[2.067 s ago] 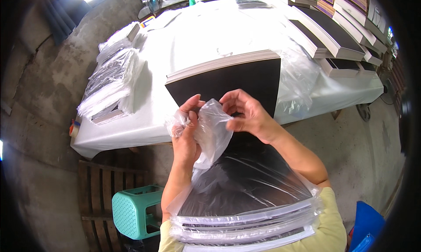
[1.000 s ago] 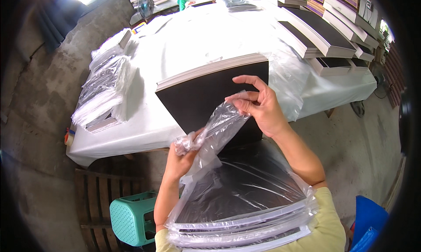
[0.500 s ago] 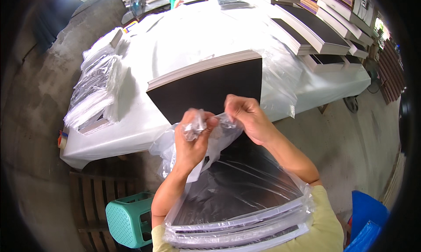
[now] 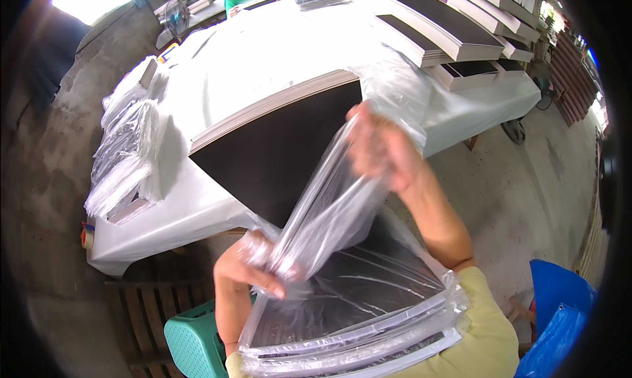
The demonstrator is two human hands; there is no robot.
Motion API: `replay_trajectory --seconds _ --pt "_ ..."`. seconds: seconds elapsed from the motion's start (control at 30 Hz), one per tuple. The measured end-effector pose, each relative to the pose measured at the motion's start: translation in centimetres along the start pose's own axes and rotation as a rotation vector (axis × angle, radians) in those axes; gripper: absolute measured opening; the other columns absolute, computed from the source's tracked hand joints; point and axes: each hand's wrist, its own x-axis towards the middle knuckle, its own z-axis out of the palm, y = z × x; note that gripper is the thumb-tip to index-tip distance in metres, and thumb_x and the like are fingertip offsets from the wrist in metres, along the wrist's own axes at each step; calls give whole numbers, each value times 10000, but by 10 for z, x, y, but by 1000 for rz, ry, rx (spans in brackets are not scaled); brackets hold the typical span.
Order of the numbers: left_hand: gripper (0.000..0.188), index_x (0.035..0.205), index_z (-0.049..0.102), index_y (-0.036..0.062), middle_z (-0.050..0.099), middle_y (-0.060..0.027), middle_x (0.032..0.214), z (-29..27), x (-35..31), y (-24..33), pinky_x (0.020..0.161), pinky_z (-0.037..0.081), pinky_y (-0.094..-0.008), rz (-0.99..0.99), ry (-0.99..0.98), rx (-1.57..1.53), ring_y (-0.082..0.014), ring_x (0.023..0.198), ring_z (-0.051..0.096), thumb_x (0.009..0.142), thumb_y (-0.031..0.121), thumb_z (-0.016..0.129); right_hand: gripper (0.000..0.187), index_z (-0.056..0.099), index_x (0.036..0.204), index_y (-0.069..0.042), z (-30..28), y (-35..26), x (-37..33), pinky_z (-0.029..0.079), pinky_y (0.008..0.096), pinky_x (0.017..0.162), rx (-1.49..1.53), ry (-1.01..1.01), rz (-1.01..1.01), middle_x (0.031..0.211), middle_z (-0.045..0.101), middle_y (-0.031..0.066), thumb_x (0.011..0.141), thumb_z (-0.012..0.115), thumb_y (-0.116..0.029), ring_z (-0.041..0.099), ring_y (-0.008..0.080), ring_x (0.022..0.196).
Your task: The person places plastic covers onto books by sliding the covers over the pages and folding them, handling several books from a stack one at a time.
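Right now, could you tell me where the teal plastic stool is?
In the head view the teal stool stands low on the left, under the left hand, beside the wooden pallet.

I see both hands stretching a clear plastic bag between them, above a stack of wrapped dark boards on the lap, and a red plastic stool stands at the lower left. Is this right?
Not quite: the head view shows the plastic stool is teal green, not red. The rest holds: the left hand and right hand stretch the clear plastic bag between them, above the stack of wrapped dark boards on the lap.

bag (image 4: 329, 207): clear glossy plastic film | boards (image 4: 283, 148): matt black, probably card | stool (image 4: 194, 342): teal plastic
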Motion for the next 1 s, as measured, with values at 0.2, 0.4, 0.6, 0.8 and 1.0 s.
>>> replay_trajectory --seconds 0.2,0.4,0.6,0.8,1.0 --pt "342 940 570 37 585 -157 982 2 -59 -25 748 453 -415 507 616 -257 -301 887 569 686 224 700 249 508 788 -118 -17 -36 -27 218 171 302 -268 102 -148 486 250 -90 896 436 -330 239 16 367" --pt "522 1138 464 55 565 -116 964 -8 -11 7 407 384 -208 836 564 -726 -116 499 464 815 461 513 654 427 1189 38 -4 23 -22 406 277 884 -909 -1014 179 1129 524 157 779 542 -459 510 249 1035" --pt "500 1133 468 50 555 -111 965 13 13 -6 415 372 -198 914 287 -870 -105 496 446 780 399 530 495 489 1160 -5 -21 27 -30 419 333 868 -849 -935 180 1171 506 145 811 564 -348 532 251 1002" --pt "459 1120 477 49 551 -95 956 -2 1 7 471 383 -208 901 380 -743 -110 540 456 739 291 564 556 433 1232 -54 -7 36 -37 421 323 718 -619 -766 344 949 556 139 805 554 -390 534 204 819" --pt "444 1106 486 47 546 -80 947 -1 -13 -8 526 394 -218 830 436 -530 -115 585 467 698 184 598 569 381 1262 -90 4 18 -41 406 227 446 214 -269 4 645 550 70 847 430 -475 505 126 484"
